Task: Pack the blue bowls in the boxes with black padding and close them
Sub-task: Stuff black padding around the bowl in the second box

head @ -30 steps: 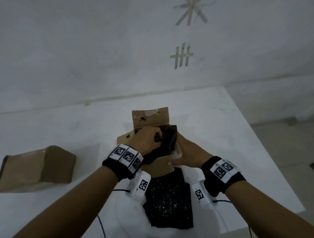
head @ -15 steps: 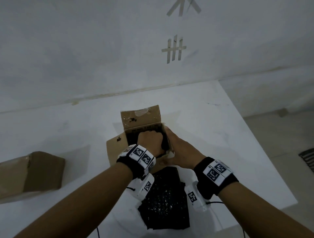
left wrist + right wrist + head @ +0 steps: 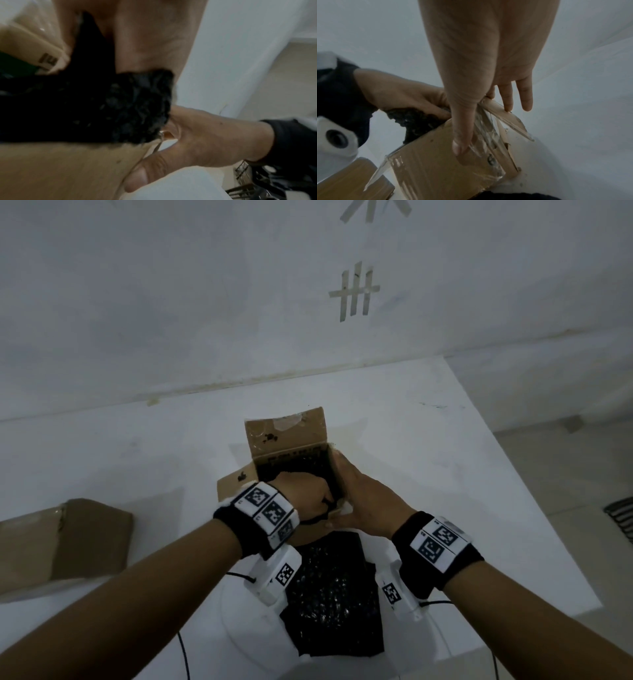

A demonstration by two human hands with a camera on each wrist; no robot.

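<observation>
An open cardboard box (image 3: 291,440) stands mid-table with its back flap up. My left hand (image 3: 301,494) is down inside it, fingers curled on crumpled black padding (image 3: 120,105) that reaches the near rim (image 3: 412,119). My right hand (image 3: 363,501) grips the box's near right corner. Its thumb (image 3: 462,128) lies on the taped front wall and its fingers lie straight along the folded-down right flap. A dark teal edge (image 3: 13,65) shows deep in the box. I cannot tell whether it is a bowl.
A second sheet of black padding (image 3: 332,604) lies flat on the white table (image 3: 496,508) between my wrists, at the near edge. Another brown box (image 3: 68,539) sits at the left. The table ends on the right, with floor and a grate (image 3: 620,518) beyond.
A second ago both hands held the padding bundle above the box. The left hand has since pushed it down inside, and the right hand has moved to the box's corner.
</observation>
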